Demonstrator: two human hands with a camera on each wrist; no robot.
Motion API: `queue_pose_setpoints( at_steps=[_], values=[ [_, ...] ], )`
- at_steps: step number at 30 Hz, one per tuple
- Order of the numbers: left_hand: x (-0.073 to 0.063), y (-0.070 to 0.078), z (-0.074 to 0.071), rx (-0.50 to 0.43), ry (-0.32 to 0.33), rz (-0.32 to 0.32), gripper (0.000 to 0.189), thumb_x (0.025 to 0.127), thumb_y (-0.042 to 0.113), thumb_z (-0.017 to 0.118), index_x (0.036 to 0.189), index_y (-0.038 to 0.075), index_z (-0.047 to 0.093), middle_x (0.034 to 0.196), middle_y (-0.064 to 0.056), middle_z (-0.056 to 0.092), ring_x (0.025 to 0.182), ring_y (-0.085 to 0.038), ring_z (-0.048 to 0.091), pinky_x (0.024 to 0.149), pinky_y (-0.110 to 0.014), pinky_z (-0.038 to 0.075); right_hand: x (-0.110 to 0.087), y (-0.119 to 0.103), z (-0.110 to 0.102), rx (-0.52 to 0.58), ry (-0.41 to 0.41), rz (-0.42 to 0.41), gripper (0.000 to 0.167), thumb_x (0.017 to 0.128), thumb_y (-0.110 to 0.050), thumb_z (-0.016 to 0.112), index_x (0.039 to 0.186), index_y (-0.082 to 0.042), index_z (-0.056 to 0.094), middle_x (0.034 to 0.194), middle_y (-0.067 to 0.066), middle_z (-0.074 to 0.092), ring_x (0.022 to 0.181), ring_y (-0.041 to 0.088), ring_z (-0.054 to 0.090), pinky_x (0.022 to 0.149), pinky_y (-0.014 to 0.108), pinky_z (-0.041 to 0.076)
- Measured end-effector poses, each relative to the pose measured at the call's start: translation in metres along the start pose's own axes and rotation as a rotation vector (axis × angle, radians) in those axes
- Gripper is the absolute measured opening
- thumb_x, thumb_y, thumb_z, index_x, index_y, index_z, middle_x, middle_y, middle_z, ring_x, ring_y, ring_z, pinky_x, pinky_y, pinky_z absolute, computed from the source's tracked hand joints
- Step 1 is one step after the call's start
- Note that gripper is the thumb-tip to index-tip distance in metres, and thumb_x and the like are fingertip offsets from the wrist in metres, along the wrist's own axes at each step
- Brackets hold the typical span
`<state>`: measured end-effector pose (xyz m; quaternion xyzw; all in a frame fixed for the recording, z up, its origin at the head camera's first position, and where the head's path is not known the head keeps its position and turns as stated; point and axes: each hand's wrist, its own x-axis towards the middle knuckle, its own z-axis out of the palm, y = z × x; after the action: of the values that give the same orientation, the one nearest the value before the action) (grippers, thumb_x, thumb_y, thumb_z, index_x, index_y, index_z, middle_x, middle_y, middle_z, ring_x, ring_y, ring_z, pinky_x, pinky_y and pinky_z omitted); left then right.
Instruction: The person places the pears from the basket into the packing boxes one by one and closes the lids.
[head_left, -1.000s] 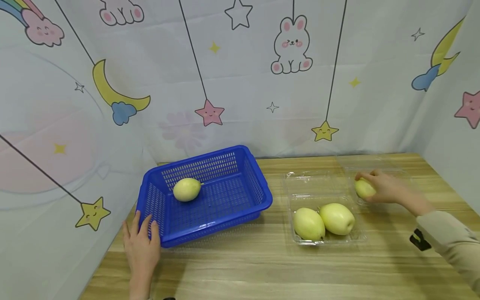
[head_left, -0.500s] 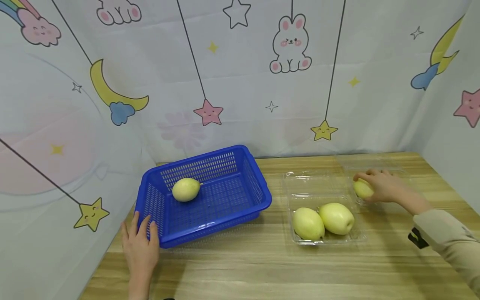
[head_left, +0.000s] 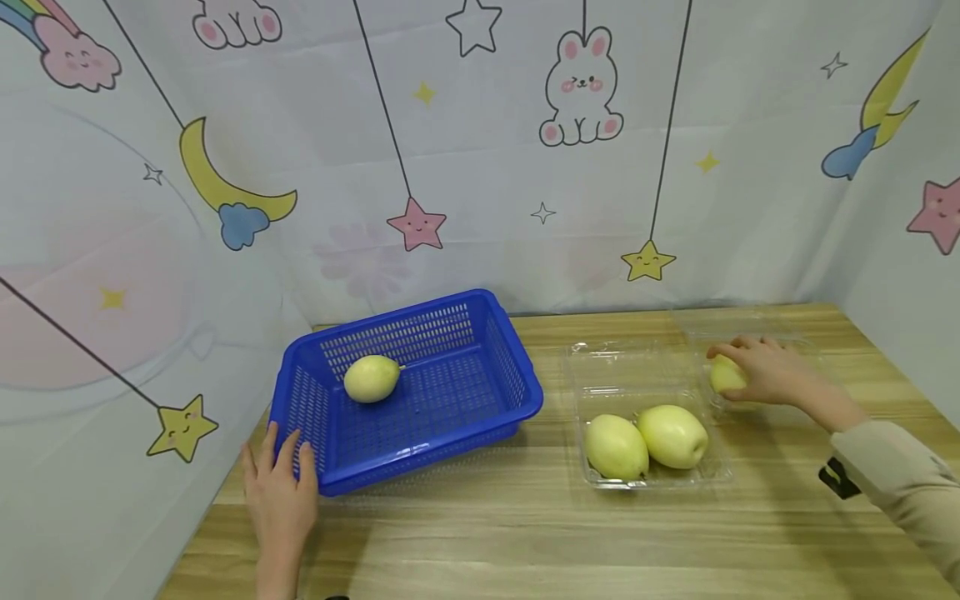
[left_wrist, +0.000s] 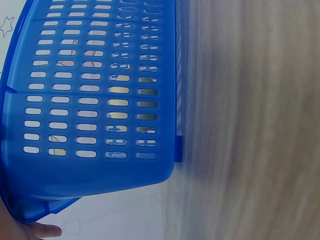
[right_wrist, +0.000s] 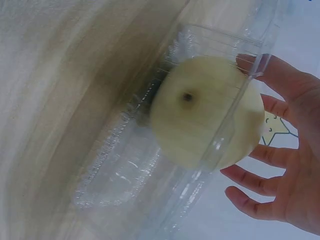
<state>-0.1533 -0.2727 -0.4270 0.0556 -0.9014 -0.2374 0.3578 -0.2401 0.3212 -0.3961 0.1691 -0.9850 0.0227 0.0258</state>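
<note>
My left hand point(head_left: 281, 500) rests at the near-left corner of a blue plastic basket point(head_left: 420, 457), its fingers spread against the side wall. Inside that basket lies one pale yellow pear point(head_left: 372, 379). At the right, my right hand point(head_left: 772, 375) holds another pear point(right_wrist: 200, 115) with thumb and fingers around it; the pear sits within a clear plastic clamshell box point(right_wrist: 120, 175), partly hidden by the hand in the head view. A nearer clear clamshell box point(head_left: 600, 367), lid raised, contains two pears side by side, a left one point(head_left: 617, 447) and a right one point(head_left: 672, 437).
The wooden table point(head_left: 480, 542) carries everything. Behind it and on both sides hangs a white cloth point(head_left: 487, 167) printed with stars, moons and rabbits. A black strap piece point(head_left: 838, 478) shows beneath the right sleeve point(head_left: 892, 475).
The right hand stays at the far box, and the pear under it shifts only slightly. The left hand and the basket hold still; the head view drifts a little.
</note>
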Motion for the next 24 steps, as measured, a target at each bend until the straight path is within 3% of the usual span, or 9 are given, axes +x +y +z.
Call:
queue_pose_setpoints(
  at_steps=[17, 24],
  values=[
    [0.0, 0.001, -0.002, 0.009, -0.027, -0.024, 0.038, 0.091, 0.021, 0.04, 0.107, -0.008, 0.057, 0.129, -0.029, 0.044, 0.128, -0.046, 0.028, 0.111, -0.049, 0.009, 0.005, -0.019, -0.018, -0.048, 0.037, -0.026, 0.047, 0.074, -0.031, 0.067, 0.116, -0.017, 0.054, 0.112, 0.02, 0.057, 0.096, 0.046, 0.051, 0.073, 0.067, 0.038],
    [0.0, 0.001, -0.001, 0.014, -0.022, -0.012, 0.037, 0.091, 0.02, 0.04, 0.107, -0.008, 0.058, 0.128, -0.03, 0.045, 0.127, -0.045, 0.03, 0.111, -0.05, 0.01, 0.012, -0.037, -0.029, -0.058, 0.109, -0.094, 0.04, 0.075, -0.029, 0.066, 0.112, -0.017, 0.056, 0.11, 0.016, 0.058, 0.096, 0.043, 0.053, 0.075, 0.063, 0.039]
  ],
)
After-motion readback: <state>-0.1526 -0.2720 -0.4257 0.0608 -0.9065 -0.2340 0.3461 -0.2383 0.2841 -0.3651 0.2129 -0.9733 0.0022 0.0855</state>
